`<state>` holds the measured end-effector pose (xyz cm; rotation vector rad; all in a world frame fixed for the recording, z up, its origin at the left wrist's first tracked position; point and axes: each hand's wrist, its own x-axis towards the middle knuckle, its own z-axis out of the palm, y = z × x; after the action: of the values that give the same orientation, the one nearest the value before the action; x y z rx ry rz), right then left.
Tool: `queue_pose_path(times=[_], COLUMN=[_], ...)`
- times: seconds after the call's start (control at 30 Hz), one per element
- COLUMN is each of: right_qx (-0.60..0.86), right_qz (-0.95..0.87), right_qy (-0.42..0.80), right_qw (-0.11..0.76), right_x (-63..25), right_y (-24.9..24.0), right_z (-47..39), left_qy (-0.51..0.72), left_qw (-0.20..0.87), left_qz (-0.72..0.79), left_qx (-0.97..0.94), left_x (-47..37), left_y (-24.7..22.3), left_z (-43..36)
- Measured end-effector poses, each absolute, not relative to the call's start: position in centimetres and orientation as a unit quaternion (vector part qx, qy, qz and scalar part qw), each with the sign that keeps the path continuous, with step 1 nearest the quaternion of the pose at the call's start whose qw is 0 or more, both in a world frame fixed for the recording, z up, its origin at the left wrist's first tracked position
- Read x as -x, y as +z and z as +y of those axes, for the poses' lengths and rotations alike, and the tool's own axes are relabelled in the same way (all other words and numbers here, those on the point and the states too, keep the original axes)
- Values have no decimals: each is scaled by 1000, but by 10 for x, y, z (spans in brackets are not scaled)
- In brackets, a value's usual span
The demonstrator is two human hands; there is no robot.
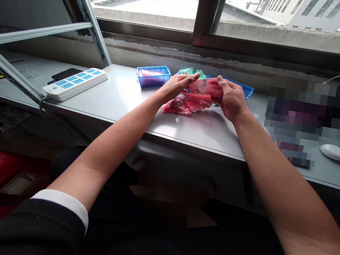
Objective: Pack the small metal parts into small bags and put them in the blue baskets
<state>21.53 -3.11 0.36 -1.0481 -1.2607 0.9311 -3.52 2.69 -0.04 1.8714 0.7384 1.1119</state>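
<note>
A small translucent red plastic bag [205,86] with dark print is stretched between my hands, a little above the white table. My left hand [178,86] pinches its left end, thumb on top. At the opposite end, the thumb and fingers of my right hand [232,98] are closed on it. Beneath the hands lie more crumpled red plastic bags [178,105] on the tabletop. What is inside the held bag, if anything, cannot be made out.
Behind the hands stand a blue basket [152,82] with pink contents, green plastic bags [186,70] and another blue basket [247,91], partly hidden. A white power strip [76,83] and metal frame [88,9] are left. A white mouse [333,152] lies right, beside a blurred area.
</note>
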Motion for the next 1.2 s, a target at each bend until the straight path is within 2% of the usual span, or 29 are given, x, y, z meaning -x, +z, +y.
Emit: queue_pose_path(times=[0.13,0.37,0.53,0.7,0.87,1.2], right_qx=[422,409,427,424,427,450], right_qz=[-510,-528,-493,-519,-558,-542], right_qy=[439,455,442,439,365,370], right_qw=[608,589,616,598,611,605], right_x=[-217,-220,-219,-223,-226,-226], right_y=[4,-2,-2,0,-4,-2], right_z=[-32,-29,-26,-25,-17,-23], left_qy=[451,506,488,489,493,514], left_qw=[434,446,498,477,448,498], left_qz=[285,272,259,275,272,311], left_qx=[-726,-686,-668,-676,-694,-625], left_x=[31,26,27,30,30,28], left_y=[-3,-14,-14,-7,-6,0], left_z=[30,43,40,37,41,30])
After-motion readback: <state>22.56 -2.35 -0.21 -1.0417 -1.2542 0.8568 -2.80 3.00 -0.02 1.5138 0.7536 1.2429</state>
